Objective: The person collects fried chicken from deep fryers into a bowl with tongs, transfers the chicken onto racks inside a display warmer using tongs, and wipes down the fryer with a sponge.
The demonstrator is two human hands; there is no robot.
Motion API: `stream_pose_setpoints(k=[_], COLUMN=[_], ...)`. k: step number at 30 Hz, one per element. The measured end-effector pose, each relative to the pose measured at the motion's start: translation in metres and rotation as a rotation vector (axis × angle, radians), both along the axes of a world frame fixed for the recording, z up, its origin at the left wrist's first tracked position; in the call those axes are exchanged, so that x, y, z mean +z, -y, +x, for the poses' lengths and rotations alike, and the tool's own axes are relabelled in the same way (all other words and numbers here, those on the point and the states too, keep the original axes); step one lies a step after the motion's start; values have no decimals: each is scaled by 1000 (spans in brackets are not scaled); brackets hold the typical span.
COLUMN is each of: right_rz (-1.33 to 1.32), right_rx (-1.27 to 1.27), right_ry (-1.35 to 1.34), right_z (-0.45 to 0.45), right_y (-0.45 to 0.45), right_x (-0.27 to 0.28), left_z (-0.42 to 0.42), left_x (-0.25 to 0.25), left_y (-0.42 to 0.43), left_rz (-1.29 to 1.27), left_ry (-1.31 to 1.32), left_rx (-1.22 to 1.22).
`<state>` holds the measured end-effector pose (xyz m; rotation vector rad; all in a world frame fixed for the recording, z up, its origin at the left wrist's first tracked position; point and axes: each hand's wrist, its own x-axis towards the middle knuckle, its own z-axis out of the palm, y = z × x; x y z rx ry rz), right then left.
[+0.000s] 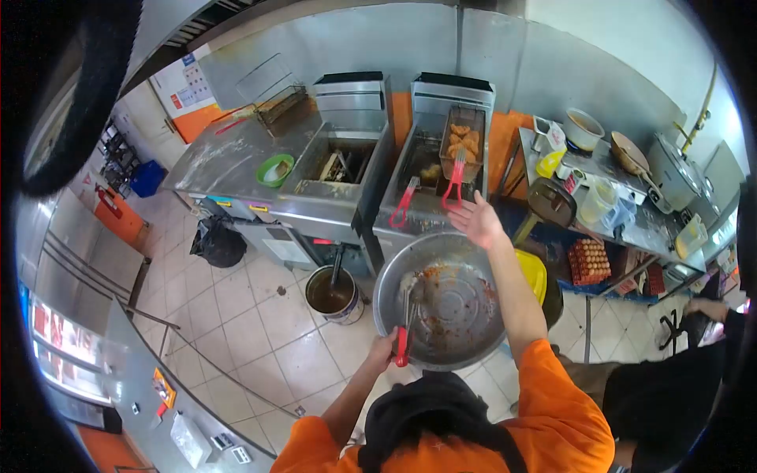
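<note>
A large metal basin (pixel 453 293) with reddish-brown residue inside is held in front of me. My left hand (pixel 382 352) is closed at its near-left rim, beside a red-handled utensil (pixel 403 345) that looks like tongs and reaches into the basin. Whether those fingers also grip the utensil I cannot tell. My right hand (pixel 479 222) is stretched beyond the far rim, its fingers apart and holding nothing. Just past it is the red handle (pixel 455 188) of a fryer basket (pixel 464 142) containing browned fried pieces. Another red basket handle (pixel 405 202) sticks out of the same fryer (pixel 426 146).
On the left, a second fryer (pixel 337 162) adjoins a counter with a green bowl (pixel 274 169). A pot of dark liquid (pixel 333 296) stands on the tiled floor. At right are a pan (pixel 550 203), egg trays (pixel 588 262), a cluttered table and a person in dark clothing (pixel 670 394).
</note>
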<state>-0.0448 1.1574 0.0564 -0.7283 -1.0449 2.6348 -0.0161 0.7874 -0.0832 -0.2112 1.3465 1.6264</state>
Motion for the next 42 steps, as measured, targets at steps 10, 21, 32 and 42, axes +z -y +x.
stream_pose_setpoints(k=[10,21,32,42], right_rz=[-133,157,598,1455], right_rx=[-127,-48,230,266], right_ry=[-91,102,725,933], right_z=[-111,-22,134,176], right_y=[-85,-115,-23,15], right_x=[-8,80,130,31], left_z=[-75,-118,-158,-163], left_x=[-12,18,22,3], left_y=[-71,-135,-231,-271], left_rz=[-124,-364,-64,-1], left_ry=[-10,-112,-7,42], left_rx=[-132,-152,63,63])
